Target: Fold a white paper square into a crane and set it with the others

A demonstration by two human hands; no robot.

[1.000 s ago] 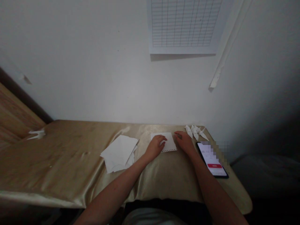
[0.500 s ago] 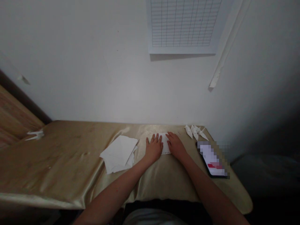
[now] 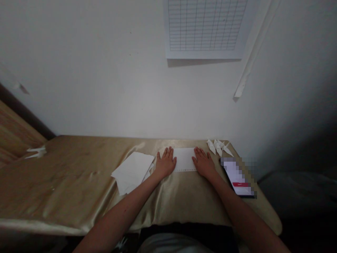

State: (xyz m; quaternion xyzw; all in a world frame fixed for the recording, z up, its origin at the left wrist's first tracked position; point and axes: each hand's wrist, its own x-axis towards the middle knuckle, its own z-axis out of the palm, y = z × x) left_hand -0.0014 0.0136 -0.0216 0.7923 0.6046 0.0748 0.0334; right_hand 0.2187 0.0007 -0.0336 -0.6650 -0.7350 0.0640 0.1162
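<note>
A small white sheet of paper with a perforated near edge lies flat on the gold cloth of the table. My left hand lies flat and open on the cloth, its fingers at the sheet's left edge. My right hand lies flat and open at the sheet's right edge. Both palms face down and hold nothing. The middle of the sheet shows between the two hands.
A loose stack of white papers lies left of my left hand. Folded white paper figures sit at the back right corner. A phone with a lit screen lies right of my right hand. More folded paper rests far left. A wall chart hangs above.
My hands have slid apart from the middle of the sheet to its left and right edges, fingers stretched flat. The sheet now shows between them.
</note>
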